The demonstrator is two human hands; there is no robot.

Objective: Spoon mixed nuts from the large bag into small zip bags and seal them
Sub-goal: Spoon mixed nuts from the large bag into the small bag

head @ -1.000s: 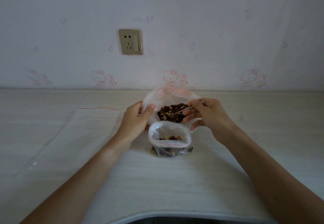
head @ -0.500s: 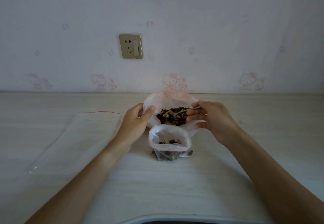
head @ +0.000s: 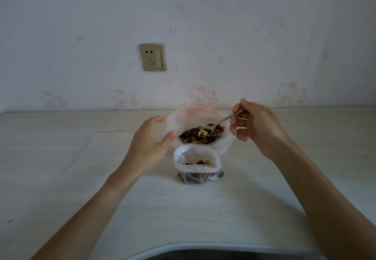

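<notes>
Bench [head: 264, 209]: pale, wood-grained, runs wall to wall. Both my forearms reach in over it from the near corners and angle toward the middle.

Flat clear zip bags [head: 81, 158]: lying on the bench left of my left arm, red seal line at the far edge. How many are in that stack I cannot tell.

Large bag [head: 183, 117]: one, standing open at mid-bench near the wall, rim rolled out wide. Mixed nuts [head: 200, 135] fill its bottom, brown and pale pieces together.

Left hand [head: 150, 143]: palm turned right, thumb and fingers curved in a loose C. Thumb tip touches the large bag's left rim; the other fingers arch above it. Whether they pinch the plastic or only steady it, I cannot tell.

Right hand [head: 256, 129]: raised at the large bag's right side, wrist bent, fingers curled and pinching one spoon [head: 225, 118] by the upper end of its handle. The metal handle slopes down and left; the bowl is among the nuts, with a few pieces on it.

Small zip bag [head: 196, 164]: one, standing open just in front of the large bag and touching it, between my two arms. Red seal strip faces me, mouth unsealed. A shallow layer of nuts sits in the bottom.

Wall socket [head: 152, 57]: one, beige, on the wall behind.
</notes>
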